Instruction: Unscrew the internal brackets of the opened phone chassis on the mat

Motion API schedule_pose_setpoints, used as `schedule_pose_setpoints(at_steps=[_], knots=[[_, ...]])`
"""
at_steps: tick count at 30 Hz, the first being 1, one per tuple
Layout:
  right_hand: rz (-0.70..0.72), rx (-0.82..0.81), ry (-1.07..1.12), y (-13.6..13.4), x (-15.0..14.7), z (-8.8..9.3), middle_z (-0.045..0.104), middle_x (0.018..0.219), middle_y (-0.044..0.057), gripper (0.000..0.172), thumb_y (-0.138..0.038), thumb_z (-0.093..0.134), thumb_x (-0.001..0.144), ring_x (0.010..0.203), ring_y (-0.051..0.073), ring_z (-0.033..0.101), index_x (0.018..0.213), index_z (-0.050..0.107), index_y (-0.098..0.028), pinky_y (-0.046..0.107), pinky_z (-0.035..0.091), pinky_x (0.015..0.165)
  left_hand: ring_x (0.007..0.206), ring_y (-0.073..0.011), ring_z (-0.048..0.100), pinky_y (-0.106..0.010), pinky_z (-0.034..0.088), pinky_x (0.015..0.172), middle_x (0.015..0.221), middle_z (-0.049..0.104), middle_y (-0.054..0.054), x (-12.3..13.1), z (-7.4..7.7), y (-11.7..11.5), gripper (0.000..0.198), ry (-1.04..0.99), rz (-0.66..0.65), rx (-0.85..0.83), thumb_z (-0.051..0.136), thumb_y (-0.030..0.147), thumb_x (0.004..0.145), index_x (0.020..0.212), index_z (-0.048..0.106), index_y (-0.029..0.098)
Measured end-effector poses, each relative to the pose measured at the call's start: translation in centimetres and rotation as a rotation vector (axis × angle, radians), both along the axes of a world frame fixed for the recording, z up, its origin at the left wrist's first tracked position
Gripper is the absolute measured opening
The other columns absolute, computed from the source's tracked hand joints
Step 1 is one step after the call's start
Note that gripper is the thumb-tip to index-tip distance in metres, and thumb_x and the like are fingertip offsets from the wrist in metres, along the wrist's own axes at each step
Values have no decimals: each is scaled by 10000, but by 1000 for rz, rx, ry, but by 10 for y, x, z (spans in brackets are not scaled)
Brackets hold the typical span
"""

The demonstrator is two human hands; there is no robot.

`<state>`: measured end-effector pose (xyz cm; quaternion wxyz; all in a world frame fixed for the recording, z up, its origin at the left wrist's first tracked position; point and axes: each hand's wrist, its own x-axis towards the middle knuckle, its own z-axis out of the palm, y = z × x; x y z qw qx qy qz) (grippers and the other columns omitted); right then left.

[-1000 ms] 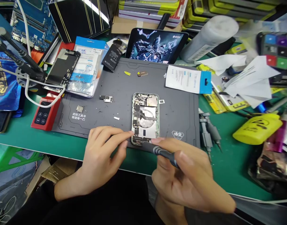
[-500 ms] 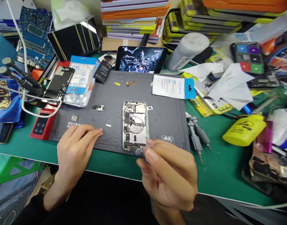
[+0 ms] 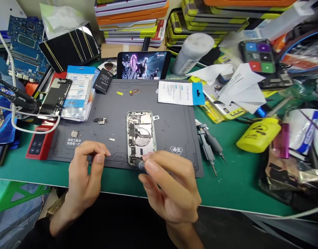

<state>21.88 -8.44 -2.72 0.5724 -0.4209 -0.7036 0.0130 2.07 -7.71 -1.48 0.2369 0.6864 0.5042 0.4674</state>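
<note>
An opened phone (image 3: 145,147) lies on the dark work mat (image 3: 171,124), its inner boards and a round coil exposed. Over its lower end, my right hand (image 3: 171,186) pinches a dark screwdriver (image 3: 140,165) between thumb and fingers; its tip is too small to make out. My left hand (image 3: 87,173) is left of the phone above the mat's front edge, fingers curled and thumb drawn in. Whatever is between those fingertips, if anything, cannot be seen. Close to this hand lie a small white strip (image 3: 111,139), a metal piece (image 3: 74,134) and a small camera-like part (image 3: 100,120).
Two grey screwdrivers (image 3: 207,152) rest right of the mat. A lit phone screen (image 3: 143,65) stands behind it. A removed display (image 3: 55,97), a battery (image 3: 105,81) and a red device (image 3: 39,141) are at left. A white packet (image 3: 175,92) overlaps the mat's back right.
My left hand has lifted from the mat, its fingers curling and thumb coming into sight. My right hand keeps the screwdriver at the phone's lower end. The whole view has shifted slightly.
</note>
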Motion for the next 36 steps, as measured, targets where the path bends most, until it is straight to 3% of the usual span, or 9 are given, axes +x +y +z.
schedule_pose_setpoints(at_steps=[5, 9, 12, 15, 18, 27, 31, 33, 36], knots=[[-10, -50, 36, -1, -2, -4, 772, 1113, 56, 613, 45, 617, 959, 1086, 200, 790, 1522, 580, -193, 398, 715, 924, 761, -126, 627, -271, 503, 688, 857, 657, 9, 9, -8, 1, 124, -119, -49, -26, 469, 279, 1186, 1107, 549, 228], [-277, -19, 114, -3, 13, -4, 767, 1156, 55, 702, -44, 610, 1013, 906, 184, 773, 1654, 486, -302, 361, 697, 776, 638, -114, 563, -270, 465, 618, 724, 579, 34, 7, -7, 1, 261, -72, -18, 2, 460, 317, 1193, 955, 519, 229], [-454, -177, -115, 1, 31, -3, 785, 1240, 110, 795, -131, 723, 1000, 941, 212, 756, 1711, 403, -291, 357, 653, 803, 632, -116, 565, -265, 448, 589, 700, 576, 30, 4, -5, 0, 288, 59, -69, 15, 527, 299, 1170, 891, 549, 228], [-531, -342, -380, 7, 44, -6, 787, 1076, 80, 527, -207, 679, 1047, 900, 216, 719, 1565, 583, -232, 354, 602, 786, 644, -119, 564, -267, 445, 597, 704, 608, 25, 4, -2, 2, 252, 190, -124, 89, 617, 239, 1120, 871, 588, 222], [-579, -393, -473, 11, 45, -12, 766, 1087, 93, 337, -224, 625, 1070, 942, 237, 686, 1400, 685, -188, 377, 569, 786, 647, -114, 547, -261, 443, 614, 714, 620, 31, 5, 0, 5, 215, 248, -148, 133, 654, 170, 1083, 882, 593, 217], [-614, -369, -376, 12, 38, -12, 770, 1123, 109, 281, -231, 599, 1087, 990, 237, 683, 1333, 719, -166, 402, 566, 877, 678, -103, 562, -241, 442, 650, 745, 631, 34, 2, -1, 8, 200, 277, -185, 140, 673, 102, 1051, 895, 600, 204], [-699, -322, -212, 10, 67, -8, 787, 938, 54, 302, -232, 513, 1112, 846, 210, 715, 1254, 779, -215, 362, 550, 780, 668, -105, 559, -244, 442, 643, 746, 625, 36, 3, -2, 8, 198, 295, -197, 141, 668, 116, 1058, 902, 590, 209], [-770, -389, -117, 8, 86, -5, 820, 983, 76, 310, -323, 538, 1113, 820, 217, 746, 1263, 785, -210, 376, 564, 799, 671, -109, 560, -248, 443, 644, 753, 633, 33, 3, -2, 8, 192, 307, -198, 141, 671, 124, 1061, 911, 589, 211], [-801, -479, -94, 5, 107, 0, 817, 859, 61, 335, -422, 557, 1103, 743, 211, 747, 1181, 815, -224, 356, 546, 759, 664, -111, 560, -251, 442, 636, 751, 639, 31, 3, -2, 7, 185, 312, -189, 154, 671, 133, 1065, 916, 592, 212]])
